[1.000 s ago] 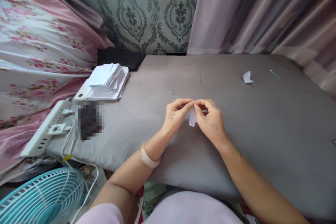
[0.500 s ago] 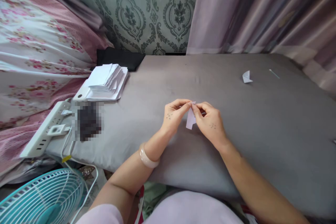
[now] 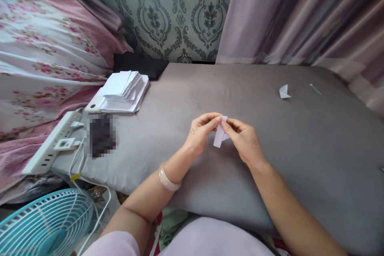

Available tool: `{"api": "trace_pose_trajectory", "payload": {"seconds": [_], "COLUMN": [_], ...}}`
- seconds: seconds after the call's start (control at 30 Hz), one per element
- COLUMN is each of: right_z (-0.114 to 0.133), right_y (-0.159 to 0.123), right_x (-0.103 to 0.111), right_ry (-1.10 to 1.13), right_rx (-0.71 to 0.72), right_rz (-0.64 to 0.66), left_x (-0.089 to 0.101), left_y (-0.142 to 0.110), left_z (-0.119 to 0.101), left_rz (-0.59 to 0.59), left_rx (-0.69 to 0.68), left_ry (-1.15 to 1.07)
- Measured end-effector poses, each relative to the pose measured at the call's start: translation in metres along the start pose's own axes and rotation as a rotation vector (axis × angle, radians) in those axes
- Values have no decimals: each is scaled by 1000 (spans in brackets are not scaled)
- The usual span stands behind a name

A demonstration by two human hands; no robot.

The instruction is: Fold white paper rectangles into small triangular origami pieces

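A narrow folded piece of pale paper (image 3: 219,137) is pinched between both hands above the grey covered surface (image 3: 192,92). My left hand (image 3: 200,131), with a pale bangle on its wrist, grips the upper part of the paper between thumb and finger. From the other side my right hand (image 3: 244,138) pinches the paper near its top, thumb against it. The strip hangs down between the two thumbs, and a small pointed flap shows at its right. The fingertips behind the paper are partly hidden.
A folded white paper piece (image 3: 284,92) lies at the back right beside a thin stick (image 3: 315,89). At left are a stack of white paper (image 3: 123,92), a blurred dark object (image 3: 102,136), a power strip (image 3: 52,144) and a turquoise fan (image 3: 51,224).
My right hand has shifted slightly right and turned outward. More of the paper shows now, with its top end above the thumbs and a flap at the right. My left hand keeps its pinch.
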State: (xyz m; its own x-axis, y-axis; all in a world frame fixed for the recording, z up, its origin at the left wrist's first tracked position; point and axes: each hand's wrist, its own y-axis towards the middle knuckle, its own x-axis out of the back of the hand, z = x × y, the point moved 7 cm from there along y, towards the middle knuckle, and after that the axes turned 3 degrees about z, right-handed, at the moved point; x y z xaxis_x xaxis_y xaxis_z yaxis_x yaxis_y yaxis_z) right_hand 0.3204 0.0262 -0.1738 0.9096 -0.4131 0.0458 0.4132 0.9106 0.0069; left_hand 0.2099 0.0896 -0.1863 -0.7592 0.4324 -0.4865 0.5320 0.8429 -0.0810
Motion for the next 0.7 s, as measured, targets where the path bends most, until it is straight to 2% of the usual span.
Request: {"api": "trace_pose_trajectory", "payload": {"seconds": [0.17,0.37,0.7], "right_z": [-5,3,4], "right_y": [-1,-4,-3], "right_x": [2,1,-1], "right_ry": [-10,-82,-92], "right_rx": [22,99,127], "right_rz": [-55,-87,-59], "left_x": [2,5,8], "left_y": [0,1,2], "left_z": [3,4,8], "left_rz": [-40,-77,-65], "left_rx": [27,55,105], "left_ry": [15,29,-28]}}
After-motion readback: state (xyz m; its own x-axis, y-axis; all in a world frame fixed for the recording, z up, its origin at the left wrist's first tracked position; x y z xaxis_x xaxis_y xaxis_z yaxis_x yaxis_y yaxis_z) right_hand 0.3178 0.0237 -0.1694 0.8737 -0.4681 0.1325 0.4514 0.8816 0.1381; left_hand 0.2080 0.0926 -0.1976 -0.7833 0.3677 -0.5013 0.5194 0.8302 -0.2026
